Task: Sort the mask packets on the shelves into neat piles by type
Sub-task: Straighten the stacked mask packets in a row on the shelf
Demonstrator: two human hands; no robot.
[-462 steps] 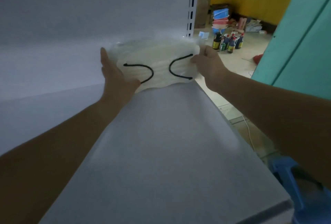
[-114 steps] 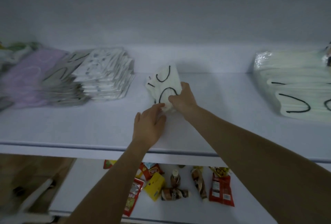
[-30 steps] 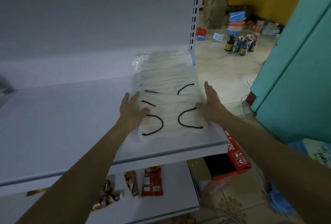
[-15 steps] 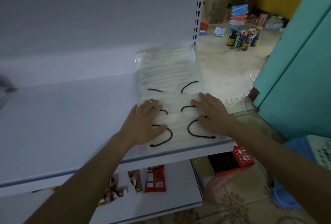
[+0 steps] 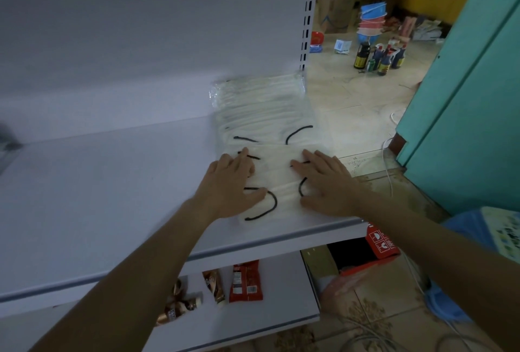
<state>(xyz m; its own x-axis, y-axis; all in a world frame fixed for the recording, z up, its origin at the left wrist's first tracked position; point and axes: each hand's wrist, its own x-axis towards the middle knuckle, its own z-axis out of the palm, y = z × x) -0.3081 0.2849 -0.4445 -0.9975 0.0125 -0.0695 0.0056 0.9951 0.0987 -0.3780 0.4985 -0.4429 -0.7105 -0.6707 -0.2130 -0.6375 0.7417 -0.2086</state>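
A slanting pile of clear packets holding white masks with black ear loops (image 5: 264, 115) lies at the right end of the white shelf (image 5: 112, 197), running from the back panel to the front edge. My left hand (image 5: 230, 185) lies flat on the left half of the nearest packets, fingers spread. On the right half rests my right hand (image 5: 323, 183), also flat with straight fingers. Both palms press down on the top packets. At the far left edge a blurred grey pile (image 5: 7, 143) barely shows.
The lower shelf (image 5: 267, 320) carries a red snack packet (image 5: 245, 281) and brown wrapped sweets (image 5: 180, 304). Right of the shelving is tiled floor with bottles (image 5: 377, 59), stacked basins (image 5: 371, 22), a red box (image 5: 380, 242) and a teal door (image 5: 464, 98).
Since a second ago both hands moved from the sides of the pile onto its top and now press flat. The front packets have slid toward the shelf's front edge.
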